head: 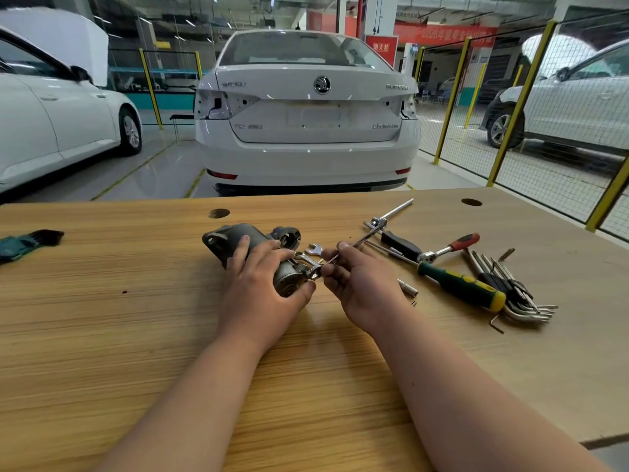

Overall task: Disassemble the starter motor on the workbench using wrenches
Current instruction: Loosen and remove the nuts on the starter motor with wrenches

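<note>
The grey metal starter motor [238, 238] lies on its side in the middle of the wooden workbench [136, 318]. My left hand [262, 284] wraps over its near end and holds it down. Between thumb and fingers, my right hand [357, 287] pinches a slim chrome wrench [360, 240]. The wrench's head sits at the motor's near end cap, where small fittings [311, 269] stick out. A second small open-end wrench [313, 249] lies on the bench just behind my hands.
To the right lie a ratchet with a red grip [452, 247], a green-and-yellow screwdriver [459, 284], a black-handled tool [400, 245], a T-bar [391, 214], a small socket [408, 288] and a set of hex keys [510, 287]. A dark glove [27, 243] rests far left. A white car [306, 114] stands beyond the bench.
</note>
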`<action>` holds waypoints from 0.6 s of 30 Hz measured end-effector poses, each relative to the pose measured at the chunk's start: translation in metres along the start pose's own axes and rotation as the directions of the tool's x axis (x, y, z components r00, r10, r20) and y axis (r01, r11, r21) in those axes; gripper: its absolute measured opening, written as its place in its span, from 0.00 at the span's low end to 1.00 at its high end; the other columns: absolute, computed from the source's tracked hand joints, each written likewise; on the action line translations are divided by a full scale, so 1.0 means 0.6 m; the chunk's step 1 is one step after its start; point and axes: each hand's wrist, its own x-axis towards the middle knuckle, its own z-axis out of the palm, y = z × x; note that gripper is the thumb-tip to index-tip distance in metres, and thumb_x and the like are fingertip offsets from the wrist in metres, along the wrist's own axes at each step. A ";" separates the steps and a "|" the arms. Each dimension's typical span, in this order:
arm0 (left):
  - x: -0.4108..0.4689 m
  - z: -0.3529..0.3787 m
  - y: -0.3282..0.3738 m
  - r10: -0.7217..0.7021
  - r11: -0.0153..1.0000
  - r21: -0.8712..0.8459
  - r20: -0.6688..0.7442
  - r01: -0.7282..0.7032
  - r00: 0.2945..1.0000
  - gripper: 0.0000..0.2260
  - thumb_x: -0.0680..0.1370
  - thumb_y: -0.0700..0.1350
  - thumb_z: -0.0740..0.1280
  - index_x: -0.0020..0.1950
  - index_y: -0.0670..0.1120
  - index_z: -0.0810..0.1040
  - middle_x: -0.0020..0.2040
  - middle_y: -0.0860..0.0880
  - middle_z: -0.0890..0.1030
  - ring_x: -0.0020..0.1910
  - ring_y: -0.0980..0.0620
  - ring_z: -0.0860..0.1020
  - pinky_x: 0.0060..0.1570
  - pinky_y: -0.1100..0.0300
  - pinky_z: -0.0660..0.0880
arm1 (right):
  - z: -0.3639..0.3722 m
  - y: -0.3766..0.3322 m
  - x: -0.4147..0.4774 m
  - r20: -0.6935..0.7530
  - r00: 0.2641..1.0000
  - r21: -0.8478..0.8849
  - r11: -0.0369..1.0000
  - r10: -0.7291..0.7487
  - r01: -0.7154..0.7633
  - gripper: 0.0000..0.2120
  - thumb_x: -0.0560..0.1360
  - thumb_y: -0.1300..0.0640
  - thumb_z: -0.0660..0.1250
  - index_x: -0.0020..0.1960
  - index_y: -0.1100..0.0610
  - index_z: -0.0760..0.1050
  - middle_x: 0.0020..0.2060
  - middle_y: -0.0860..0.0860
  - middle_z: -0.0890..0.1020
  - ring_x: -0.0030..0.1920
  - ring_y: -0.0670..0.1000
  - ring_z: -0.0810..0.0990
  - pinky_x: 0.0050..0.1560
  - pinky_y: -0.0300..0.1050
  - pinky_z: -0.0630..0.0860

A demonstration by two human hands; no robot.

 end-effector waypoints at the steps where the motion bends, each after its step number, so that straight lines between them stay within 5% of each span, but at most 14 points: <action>1: 0.001 0.001 0.000 -0.002 1.000 0.001 0.000 0.002 1.000 0.25 0.68 0.59 0.69 0.62 0.54 0.74 0.68 0.56 0.69 0.74 0.52 0.50 0.71 0.53 0.52 | 0.000 0.000 0.000 0.012 1.000 -0.002 1.000 -0.010 0.010 0.04 0.80 0.60 0.59 0.47 0.57 0.72 0.31 0.51 0.83 0.26 0.47 0.78 0.27 0.38 0.75; 7: 0.000 0.002 0.000 0.006 1.000 0.012 -0.010 -0.006 1.000 0.24 0.68 0.59 0.69 0.62 0.54 0.74 0.68 0.55 0.70 0.74 0.52 0.51 0.70 0.52 0.53 | 0.002 -0.006 -0.009 0.104 0.991 -0.115 0.989 -0.079 0.091 0.05 0.80 0.60 0.59 0.47 0.57 0.72 0.34 0.52 0.83 0.28 0.48 0.79 0.29 0.40 0.75; 11: 0.001 0.002 0.000 0.024 1.000 -0.004 -0.014 -0.024 1.000 0.25 0.67 0.60 0.69 0.62 0.54 0.74 0.68 0.56 0.69 0.74 0.53 0.50 0.68 0.56 0.52 | 0.008 -0.002 -0.016 0.192 0.934 -0.368 0.861 -0.300 0.352 0.06 0.79 0.61 0.61 0.46 0.55 0.74 0.35 0.50 0.83 0.30 0.48 0.80 0.32 0.41 0.75; 15: 0.000 -0.001 0.001 0.019 1.000 -0.002 -0.003 -0.019 1.000 0.27 0.68 0.64 0.62 0.62 0.52 0.74 0.67 0.56 0.70 0.74 0.51 0.52 0.69 0.58 0.50 | 0.024 0.006 -0.028 0.383 0.785 -0.591 0.525 -0.487 0.613 0.10 0.76 0.61 0.65 0.45 0.45 0.77 0.37 0.44 0.82 0.38 0.44 0.81 0.39 0.39 0.77; 18: 0.008 -0.008 0.003 0.172 0.967 0.179 0.075 -0.183 0.982 0.24 0.72 0.54 0.55 0.63 0.44 0.75 0.61 0.48 0.76 0.68 0.47 0.66 0.71 0.53 0.54 | 0.039 0.024 -0.036 0.677 0.552 -0.627 0.010 -0.487 0.779 0.11 0.74 0.60 0.67 0.55 0.51 0.81 0.48 0.46 0.83 0.47 0.49 0.81 0.47 0.47 0.78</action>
